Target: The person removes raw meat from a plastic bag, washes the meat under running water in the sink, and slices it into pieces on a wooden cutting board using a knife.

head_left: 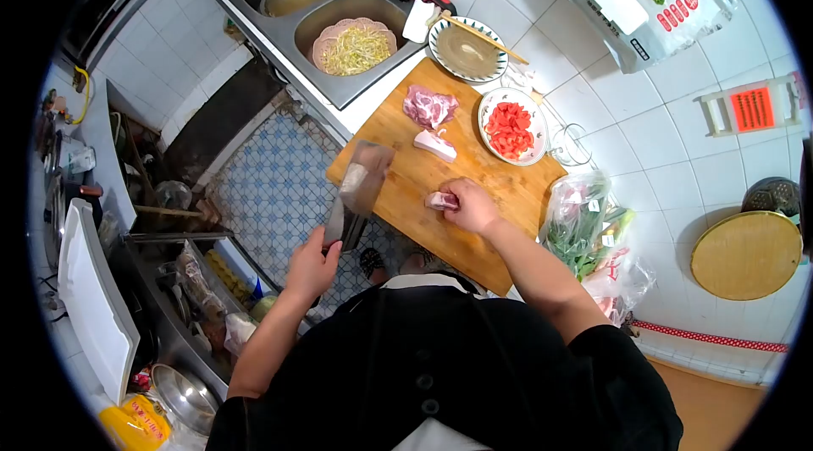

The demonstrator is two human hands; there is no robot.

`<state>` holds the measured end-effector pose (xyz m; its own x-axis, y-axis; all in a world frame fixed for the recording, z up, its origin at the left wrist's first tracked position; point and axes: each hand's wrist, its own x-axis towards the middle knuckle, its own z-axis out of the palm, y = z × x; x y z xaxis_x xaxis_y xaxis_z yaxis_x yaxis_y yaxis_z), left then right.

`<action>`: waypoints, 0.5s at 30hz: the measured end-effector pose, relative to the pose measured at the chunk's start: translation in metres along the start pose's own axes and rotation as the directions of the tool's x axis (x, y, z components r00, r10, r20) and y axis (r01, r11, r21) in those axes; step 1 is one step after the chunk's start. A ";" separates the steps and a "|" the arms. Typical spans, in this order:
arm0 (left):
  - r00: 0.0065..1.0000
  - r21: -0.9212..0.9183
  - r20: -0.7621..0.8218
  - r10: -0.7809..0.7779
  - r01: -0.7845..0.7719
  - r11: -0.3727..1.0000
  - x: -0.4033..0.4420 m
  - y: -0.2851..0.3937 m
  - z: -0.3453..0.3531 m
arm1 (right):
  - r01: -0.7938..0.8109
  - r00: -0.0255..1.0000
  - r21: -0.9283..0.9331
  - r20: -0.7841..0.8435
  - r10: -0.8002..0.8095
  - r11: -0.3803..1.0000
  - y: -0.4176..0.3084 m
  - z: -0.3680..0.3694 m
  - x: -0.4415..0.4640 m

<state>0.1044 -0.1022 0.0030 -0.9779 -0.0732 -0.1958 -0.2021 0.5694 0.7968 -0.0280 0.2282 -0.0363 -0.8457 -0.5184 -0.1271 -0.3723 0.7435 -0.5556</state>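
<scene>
My left hand [313, 265] grips the handle of a cleaver [362, 184], its broad blade raised over the left edge of the wooden cutting board [398, 193]. On the board, my right hand [470, 207] has its fingers closed on a small piece of meat [441, 200]. Farther back lie a pale slab of fatty meat [435, 145] and a larger chunk of raw meat [430, 106]. The blade is apart from all the meat.
A bowl of chopped red pieces [511, 130] stands on the board's right side. Behind it is a patterned plate [468, 48] with chopsticks across it. Bean sprouts [356, 49] fill a pink basket in the sink [356, 6]. Bagged greens [576, 226] sit at the right.
</scene>
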 end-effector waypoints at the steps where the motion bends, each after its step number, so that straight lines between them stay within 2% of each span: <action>1: 1.000 0.022 0.023 -0.004 0.003 1.000 0.001 0.007 -0.001 | -0.102 0.995 0.142 0.027 0.099 0.985 -0.004 -0.003 0.000; 2: 0.999 0.033 0.030 0.019 -0.020 0.999 0.003 0.014 -0.002 | -0.202 0.979 0.278 0.063 0.192 0.939 -0.005 -0.006 0.000; 4: 0.996 0.054 0.060 0.060 -0.063 0.997 0.004 0.025 0.000 | -0.278 0.948 0.594 0.040 0.317 0.755 0.006 0.003 -0.010; 5: 0.993 0.071 0.085 0.082 -0.088 0.994 0.006 0.028 0.002 | -0.290 0.925 0.724 0.046 0.376 0.625 0.013 0.006 -0.017; 6: 0.989 0.088 0.108 0.101 -0.111 0.990 0.009 0.030 0.006 | -0.235 0.933 0.754 -0.001 0.359 0.613 0.010 0.003 -0.021; 8: 0.980 0.158 0.156 0.124 -0.149 0.976 0.013 0.037 0.015 | -0.386 0.908 0.454 0.032 0.418 0.803 0.010 -0.009 -0.026; 9: 0.975 0.212 0.181 0.128 -0.166 0.963 0.016 0.042 0.021 | -0.444 0.891 0.279 0.041 0.452 0.851 0.008 -0.013 -0.029; 10: 0.970 0.267 0.206 0.131 -0.184 0.946 0.020 0.048 0.026 | -0.355 0.911 0.232 -0.133 0.391 0.906 0.013 -0.009 -0.033; 12: 0.962 0.361 0.257 0.090 -0.182 0.914 0.026 0.061 0.035 | -0.195 0.866 0.087 -0.453 0.213 0.977 0.021 0.002 -0.040; 13: 0.959 0.406 0.277 0.063 -0.176 0.897 0.028 0.070 0.041 | -0.094 0.882 0.020 -0.462 0.093 0.995 0.023 0.002 -0.041; 15: 0.950 0.456 0.290 0.112 -0.240 0.857 0.028 0.089 0.051 | 0.115 0.878 -0.111 -0.453 -0.153 0.987 0.027 0.001 -0.043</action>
<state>0.0619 -0.0113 0.0391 -0.9367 0.2316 -0.2628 0.0855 0.8787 0.4696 -0.0011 0.2700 -0.0462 -0.8590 -0.3778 0.3456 -0.5071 0.7213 -0.4717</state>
